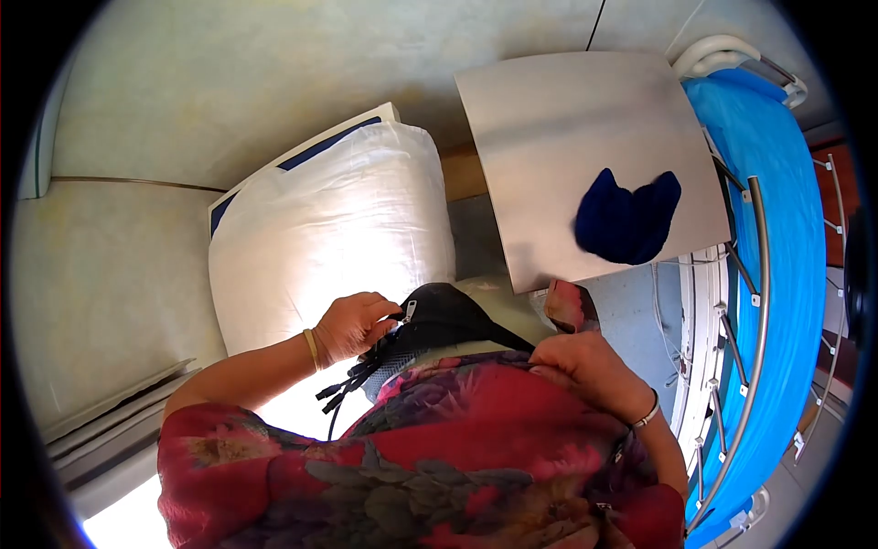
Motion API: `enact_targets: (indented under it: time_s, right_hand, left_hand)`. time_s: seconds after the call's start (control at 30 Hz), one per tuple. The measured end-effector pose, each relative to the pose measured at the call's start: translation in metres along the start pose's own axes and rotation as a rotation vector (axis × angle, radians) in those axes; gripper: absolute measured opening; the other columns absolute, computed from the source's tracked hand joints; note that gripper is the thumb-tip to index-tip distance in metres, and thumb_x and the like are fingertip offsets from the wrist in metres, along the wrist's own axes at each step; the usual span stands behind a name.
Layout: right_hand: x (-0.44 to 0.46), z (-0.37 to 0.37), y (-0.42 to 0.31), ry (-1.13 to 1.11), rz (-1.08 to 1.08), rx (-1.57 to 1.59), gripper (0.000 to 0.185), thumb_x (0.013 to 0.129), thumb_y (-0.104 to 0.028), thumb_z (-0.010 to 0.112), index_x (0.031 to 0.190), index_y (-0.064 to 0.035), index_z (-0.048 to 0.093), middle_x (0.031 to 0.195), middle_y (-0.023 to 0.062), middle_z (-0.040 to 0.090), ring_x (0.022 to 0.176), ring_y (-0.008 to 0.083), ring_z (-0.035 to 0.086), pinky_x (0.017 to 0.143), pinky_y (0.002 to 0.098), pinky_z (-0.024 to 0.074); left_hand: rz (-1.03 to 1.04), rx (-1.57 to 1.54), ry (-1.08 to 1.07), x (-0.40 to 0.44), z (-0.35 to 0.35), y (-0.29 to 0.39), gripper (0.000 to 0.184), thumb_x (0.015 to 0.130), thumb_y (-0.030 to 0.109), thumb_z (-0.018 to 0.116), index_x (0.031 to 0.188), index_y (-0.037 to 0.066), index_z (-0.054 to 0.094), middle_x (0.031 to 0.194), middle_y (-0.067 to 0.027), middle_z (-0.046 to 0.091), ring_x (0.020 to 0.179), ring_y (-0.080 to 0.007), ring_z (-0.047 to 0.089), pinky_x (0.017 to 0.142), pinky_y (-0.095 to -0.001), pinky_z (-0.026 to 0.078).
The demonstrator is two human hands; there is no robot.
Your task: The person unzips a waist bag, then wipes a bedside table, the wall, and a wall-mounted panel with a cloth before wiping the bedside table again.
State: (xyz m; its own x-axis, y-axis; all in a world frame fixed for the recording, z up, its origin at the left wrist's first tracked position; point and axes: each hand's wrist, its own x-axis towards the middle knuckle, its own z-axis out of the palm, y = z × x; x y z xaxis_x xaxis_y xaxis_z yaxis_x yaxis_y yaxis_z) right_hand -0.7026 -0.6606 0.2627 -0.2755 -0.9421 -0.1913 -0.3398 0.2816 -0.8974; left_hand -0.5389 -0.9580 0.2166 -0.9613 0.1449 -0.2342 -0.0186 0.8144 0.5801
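Red flowery shirt point(476, 430) sits closest, its edge pinched in the right hand point(585, 366), while the left hand point(352, 328) curls, maybe gripping, I can't tell, at the waist's soft-looking, probably light black bag point(448, 316), best held beside its zip pull point(411, 311).

Black waist bag point(457, 318), silver zip pull point(411, 311)

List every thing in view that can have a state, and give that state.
Left hand: bent, fingertips at the zip pull
Right hand: curled at the edge of the shirt
Black bag: at the waist; zipped or unzipped, cannot tell
Dark blue cloth item: lying on the tabletop
White cover: spread, wrinkled
Blue cover: spread behind the rail
Rail: appears raised
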Motion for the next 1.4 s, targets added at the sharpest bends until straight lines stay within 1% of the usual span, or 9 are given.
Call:
enact_targets:
  time_s: [0.1,0.5,0.57,0.67,0.77,0.8,0.87,0.97,1.4]
  right_hand:
    - [-0.002,0.004,0.000,0.020,0.020,0.015,0.011,0.077,-0.014,0.059,0.075,-0.0044,0.055,0.070,0.0104,0.055,0.068,0.0294,0.056,0.059,0.0372,0.0434]
    - [-0.010,-0.012,0.001,0.005,0.047,-0.057,0.005,0.074,-0.010,0.061,0.075,-0.0070,0.057,0.072,0.0071,0.054,0.066,0.0271,0.055,0.059,0.0336,0.0434]
    - [0.000,-0.014,0.006,0.111,-0.098,-0.061,0.005,0.074,-0.009,0.061,0.075,-0.0071,0.057,0.072,0.0076,0.054,0.068,0.0283,0.055,0.060,0.0348,0.0433]
    - [0.016,-0.018,0.010,-0.046,-0.037,-0.004,0.004,0.074,-0.009,0.061,0.076,-0.0069,0.058,0.074,0.0080,0.055,0.073,0.0290,0.055,0.063,0.0358,0.0432]
    - [0.040,-0.028,0.011,-0.164,0.203,-0.085,0.008,0.074,-0.010,0.061,0.081,-0.0069,0.059,0.077,0.0080,0.056,0.079,0.0284,0.055,0.066,0.0356,0.0435]
    - [0.052,-0.028,0.010,-0.168,0.197,-0.092,0.008,0.074,-0.010,0.061,0.081,-0.0069,0.059,0.077,0.0080,0.056,0.079,0.0284,0.055,0.066,0.0356,0.0435]
    - [0.081,-0.017,0.004,0.114,-0.030,-0.150,0.012,0.075,-0.011,0.061,0.086,-0.0074,0.058,0.079,0.0079,0.058,0.079,0.0285,0.055,0.067,0.0370,0.0440]
    - [0.111,0.010,-0.002,0.191,-0.231,-0.132,0.016,0.074,-0.013,0.063,0.088,-0.0084,0.057,0.080,0.0087,0.058,0.077,0.0289,0.056,0.065,0.0374,0.0445]
    - [0.099,0.003,-0.013,0.155,-0.058,-0.095,0.010,0.072,-0.014,0.065,0.071,-0.0069,0.058,0.068,0.0089,0.058,0.063,0.0279,0.056,0.056,0.0349,0.0441]
  left_hand:
    - [0.009,0.001,0.056,0.003,0.005,-0.004,0.007,0.079,0.006,0.058,0.086,0.005,0.058,0.071,-0.0100,0.058,0.061,-0.0283,0.056,0.055,-0.0342,0.046]
    - [0.037,-0.081,0.341,0.048,-0.017,0.018,0.004,0.076,0.002,0.059,0.078,0.004,0.057,0.066,-0.0095,0.055,0.058,-0.0257,0.055,0.052,-0.0314,0.044]
    - [0.074,-0.106,0.361,0.055,-0.027,0.028,0.004,0.076,0.002,0.059,0.078,0.004,0.057,0.066,-0.0093,0.055,0.058,-0.0257,0.055,0.052,-0.0312,0.044]
    - [0.082,-0.156,0.390,0.055,-0.037,0.034,0.005,0.075,0.001,0.059,0.078,0.004,0.057,0.065,-0.0090,0.055,0.058,-0.0257,0.055,0.053,-0.0309,0.044]
    - [0.084,-0.182,0.347,0.052,-0.036,0.028,0.005,0.075,0.001,0.060,0.078,0.004,0.057,0.066,-0.0090,0.056,0.059,-0.0257,0.055,0.054,-0.0306,0.044]
    - [0.093,-0.202,0.347,0.053,-0.034,0.024,0.004,0.075,0.002,0.060,0.078,0.004,0.057,0.067,-0.0089,0.057,0.059,-0.0255,0.056,0.054,-0.0306,0.044]
    - [0.110,-0.212,0.350,0.054,-0.038,0.023,0.004,0.075,0.002,0.059,0.078,0.004,0.057,0.068,-0.0087,0.057,0.059,-0.0253,0.056,0.054,-0.0307,0.045]
    - [0.075,-0.231,0.270,0.057,-0.042,0.025,0.003,0.077,0.008,0.057,0.078,0.005,0.057,0.073,-0.0099,0.058,0.069,-0.0294,0.057,0.062,-0.0354,0.046]
    - [0.202,-0.262,0.205,0.070,-0.047,0.020,0.006,0.074,0.006,0.061,0.078,0.006,0.056,0.070,-0.0074,0.059,0.064,-0.0261,0.057,0.057,-0.0332,0.045]
